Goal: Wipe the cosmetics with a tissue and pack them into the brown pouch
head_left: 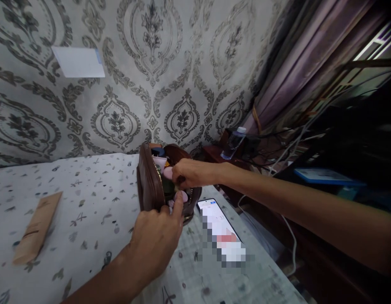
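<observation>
A brown bag (150, 182) with its zip open stands on the patterned sheet near the wall, several small items inside. My left hand (159, 234) lies at the bag's near edge, its index finger reaching over the rim beside a pink item (182, 196). From the right my right hand (184, 172) reaches into the opening, fingers closed beside a pink rounded item (168, 172); its fingertips are partly hidden, and what they grip cannot be made out. A lit phone (219, 223) lies to the right of the bag.
A tan tube (39, 228) lies on the sheet (87, 202) at the left. Behind the right arm, a clear bottle (233, 143) stands near cables and a curtain (277, 88). White paper (79, 62) is on the wall. The bed's edge runs down the right side.
</observation>
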### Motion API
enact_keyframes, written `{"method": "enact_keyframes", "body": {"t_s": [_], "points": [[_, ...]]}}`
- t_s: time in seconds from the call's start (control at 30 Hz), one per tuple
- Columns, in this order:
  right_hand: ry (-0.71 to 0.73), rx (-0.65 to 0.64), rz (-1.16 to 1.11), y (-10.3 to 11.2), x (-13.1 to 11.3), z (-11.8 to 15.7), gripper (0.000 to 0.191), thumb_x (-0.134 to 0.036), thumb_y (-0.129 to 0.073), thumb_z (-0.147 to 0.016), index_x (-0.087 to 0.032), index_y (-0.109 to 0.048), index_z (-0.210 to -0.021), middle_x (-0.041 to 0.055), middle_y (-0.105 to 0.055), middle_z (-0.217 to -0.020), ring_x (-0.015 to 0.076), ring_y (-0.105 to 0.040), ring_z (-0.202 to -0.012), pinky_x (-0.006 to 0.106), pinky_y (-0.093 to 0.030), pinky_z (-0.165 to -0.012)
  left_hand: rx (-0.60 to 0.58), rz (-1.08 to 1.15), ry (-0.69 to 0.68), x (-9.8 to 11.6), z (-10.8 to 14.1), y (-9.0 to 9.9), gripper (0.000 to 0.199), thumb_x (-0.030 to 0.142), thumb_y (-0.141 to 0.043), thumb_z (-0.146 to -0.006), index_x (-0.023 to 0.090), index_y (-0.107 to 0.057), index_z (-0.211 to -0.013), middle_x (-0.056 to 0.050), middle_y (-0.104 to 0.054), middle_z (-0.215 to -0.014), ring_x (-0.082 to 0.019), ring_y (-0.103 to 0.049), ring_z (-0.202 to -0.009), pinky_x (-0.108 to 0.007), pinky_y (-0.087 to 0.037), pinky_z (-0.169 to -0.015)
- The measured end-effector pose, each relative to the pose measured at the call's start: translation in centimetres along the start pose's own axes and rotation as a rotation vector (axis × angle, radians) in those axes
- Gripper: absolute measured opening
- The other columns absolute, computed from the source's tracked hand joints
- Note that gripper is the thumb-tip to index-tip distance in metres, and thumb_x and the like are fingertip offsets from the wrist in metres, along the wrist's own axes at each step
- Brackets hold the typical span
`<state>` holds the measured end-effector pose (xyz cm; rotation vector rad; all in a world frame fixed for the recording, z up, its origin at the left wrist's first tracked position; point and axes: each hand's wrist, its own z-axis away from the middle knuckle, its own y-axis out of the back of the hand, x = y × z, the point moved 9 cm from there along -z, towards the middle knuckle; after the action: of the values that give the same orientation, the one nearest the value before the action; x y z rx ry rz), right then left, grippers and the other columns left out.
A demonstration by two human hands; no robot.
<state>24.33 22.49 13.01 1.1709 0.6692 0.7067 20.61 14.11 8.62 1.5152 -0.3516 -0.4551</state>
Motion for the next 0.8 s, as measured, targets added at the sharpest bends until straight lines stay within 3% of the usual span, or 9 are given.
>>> {"method": "enact_keyframes", "body": {"t_s": [0.2,0.3,0.4,0.57,0.8], "points": [[0.022,-0.003,-0.008,-0.3,-0.2,0.1,0.013,-0.003,-0.062,-0.077,-0.012,-0.07,-0.071,-0.001,-0.058,-0.062,0.0108,-0.044,-0.058,0.025,-0.03,-0.058,0.014,-0.002,0.0,-0.1,0.2,0.0,0.059,0.032,-0.045,-0.1,0.023,-0.031,-0.156,-0.009,-0.074,-0.085,-0.028,-0.074,-0.067,-0.038,-0.058,-0.058],[0.07,0.088,0.001,0.2,0.6,0.1,0.012,-0.003,-0.061,-0.077,-0.013,-0.068,-0.075,0.0007,-0.063,-0.071,0.0122,-0.048,-0.065,0.025,-0.032,-0.063,0.013,0.0,-0.005,-0.1,0.3,0.0,0.058,0.031,-0.044,-0.1,0.023,-0.031,-0.156,-0.009,-0.075,-0.085,-0.028,-0.074,-0.068,-0.039,-0.059,-0.058],[0.003,0.161,0.045,0.7,1.8,0.2,0.01,-0.009,-0.061,-0.082,-0.013,-0.069,-0.086,0.0045,-0.068,-0.084,0.0143,-0.053,-0.072,0.025,-0.033,-0.066,0.003,-0.001,-0.002,-0.1,0.3,0.0,0.057,0.029,-0.043,-0.1,0.022,-0.031,-0.156,-0.009,-0.075,-0.086,-0.028,-0.074,-0.069,-0.039,-0.06,-0.059],[-0.086,-0.01,0.132,-0.1,1.5,0.3,0.012,-0.009,-0.06,-0.083,-0.014,-0.07,-0.087,0.0077,-0.071,-0.087,0.0169,-0.058,-0.078,0.026,-0.034,-0.067,-0.005,-0.015,0.005,-0.2,0.2,0.1,0.058,0.026,-0.044,-0.099,0.024,-0.03,-0.156,-0.008,-0.076,-0.087,-0.028,-0.075,-0.07,-0.038,-0.06,-0.059],[-0.101,-0.018,0.192,-0.2,0.9,0.7,0.016,-0.005,-0.058,-0.08,-0.012,-0.07,-0.088,0.0099,-0.071,-0.085,0.0185,-0.061,-0.077,0.028,-0.034,-0.064,-0.03,-0.021,0.021,-0.1,0.2,0.3,0.059,0.025,-0.046,-0.098,0.023,-0.032,-0.155,-0.01,-0.077,-0.092,-0.028,-0.076,-0.075,-0.037,-0.059,-0.062]]}}
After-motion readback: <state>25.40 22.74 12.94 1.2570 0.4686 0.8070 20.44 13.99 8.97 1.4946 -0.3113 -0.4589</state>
